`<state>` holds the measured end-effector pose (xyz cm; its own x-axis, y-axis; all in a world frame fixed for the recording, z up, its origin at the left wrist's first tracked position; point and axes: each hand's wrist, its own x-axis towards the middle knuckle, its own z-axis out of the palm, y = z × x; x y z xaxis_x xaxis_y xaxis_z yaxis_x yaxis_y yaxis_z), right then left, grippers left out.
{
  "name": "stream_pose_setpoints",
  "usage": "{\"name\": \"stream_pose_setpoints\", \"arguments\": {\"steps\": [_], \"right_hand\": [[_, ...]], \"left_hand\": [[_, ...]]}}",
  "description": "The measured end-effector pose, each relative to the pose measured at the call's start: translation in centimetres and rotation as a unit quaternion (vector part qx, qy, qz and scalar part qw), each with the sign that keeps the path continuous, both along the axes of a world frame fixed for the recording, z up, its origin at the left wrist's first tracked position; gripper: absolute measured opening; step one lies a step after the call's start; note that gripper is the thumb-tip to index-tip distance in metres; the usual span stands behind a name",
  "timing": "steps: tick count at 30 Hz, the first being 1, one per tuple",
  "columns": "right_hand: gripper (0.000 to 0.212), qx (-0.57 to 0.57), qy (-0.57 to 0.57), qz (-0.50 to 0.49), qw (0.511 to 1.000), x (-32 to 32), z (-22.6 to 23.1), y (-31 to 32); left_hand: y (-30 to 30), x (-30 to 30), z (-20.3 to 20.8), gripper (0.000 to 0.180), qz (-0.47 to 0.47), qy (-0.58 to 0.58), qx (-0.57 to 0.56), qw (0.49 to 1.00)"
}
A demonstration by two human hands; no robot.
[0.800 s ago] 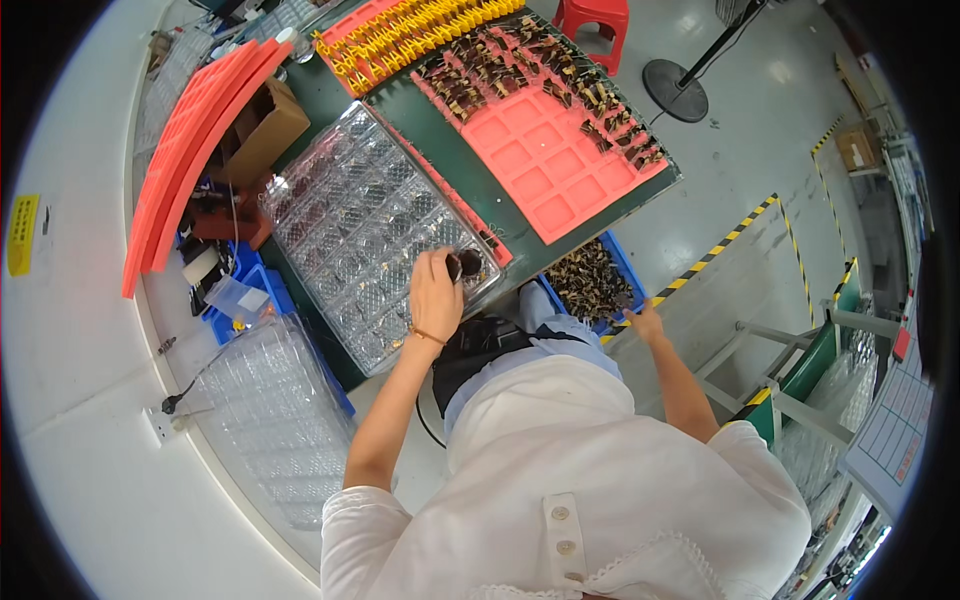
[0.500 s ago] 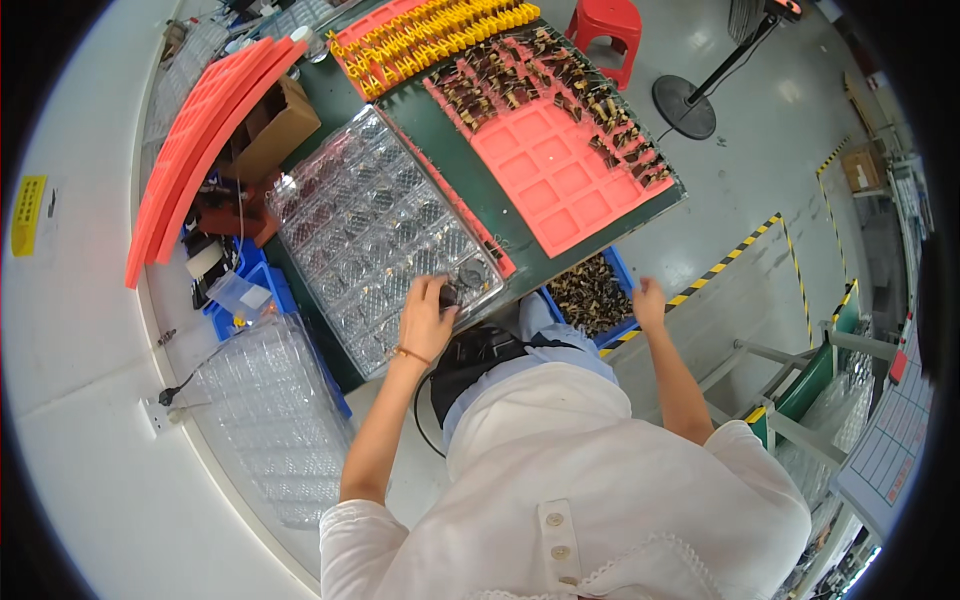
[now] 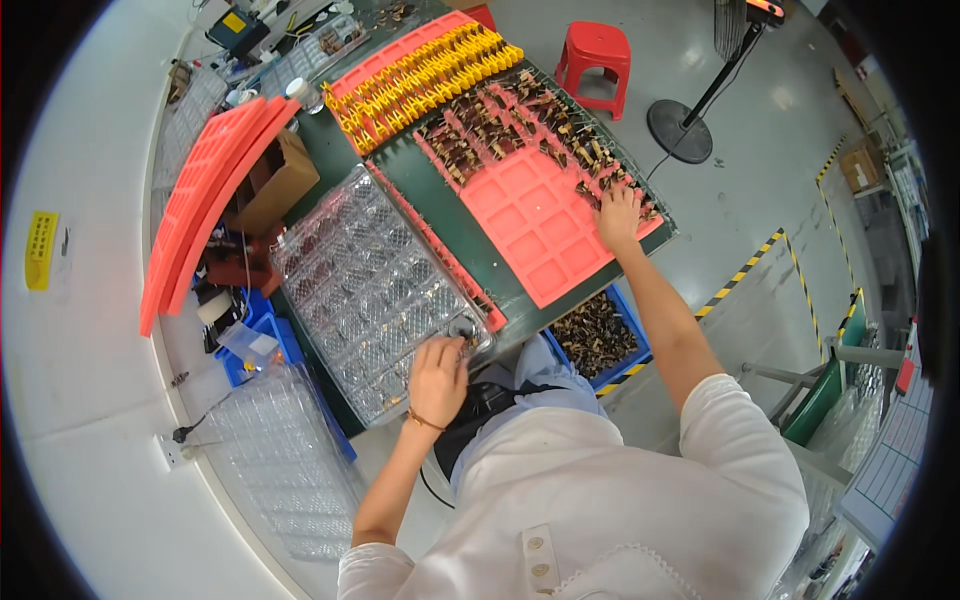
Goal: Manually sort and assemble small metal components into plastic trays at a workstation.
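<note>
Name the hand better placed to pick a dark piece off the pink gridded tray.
Probably the right hand, at the small dark pieces on the pink gridded tray; the left hand is at the clear plastic compartmented tray.

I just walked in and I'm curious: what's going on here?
A person works at a green table. Their left hand is at the near edge of a clear compartment tray; its grip is hidden. Their right hand is at the dark pieces on a partly filled pink tray. A blue bin of small pieces sits beside the table.
</note>
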<state>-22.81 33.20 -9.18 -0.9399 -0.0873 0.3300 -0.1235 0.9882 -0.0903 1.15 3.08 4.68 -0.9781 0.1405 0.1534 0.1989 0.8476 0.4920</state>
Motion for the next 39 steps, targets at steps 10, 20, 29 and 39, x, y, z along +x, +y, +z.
{"name": "stream_pose_setpoints", "arguments": {"steps": [10, 20, 29, 39], "right_hand": [[0.024, -0.294, 0.09, 0.28, 0.909, 11.3, 12.5, -9.2], [0.039, -0.654, -0.291, 0.152, 0.682, 17.2, 11.8, -7.8], [0.024, -0.618, -0.277, 0.003, 0.736, 17.6, 12.8, -5.3], [0.022, -0.694, -0.175, 0.002, 0.699, 16.2, 13.8, -8.0]], "left_hand": [[9.4, -8.0, -3.5, 0.043, 0.118, -0.186, 0.759, 0.612], [9.4, -6.7, -1.2, 0.022, 0.107, -0.197, 0.812, 0.54], [7.1, -6.5, -0.4, 0.015, 0.137, -0.157, 0.767, 0.606], [8.2, -2.6, 1.9, 0.014, -0.131, -0.19, 0.191, 0.954]]}}
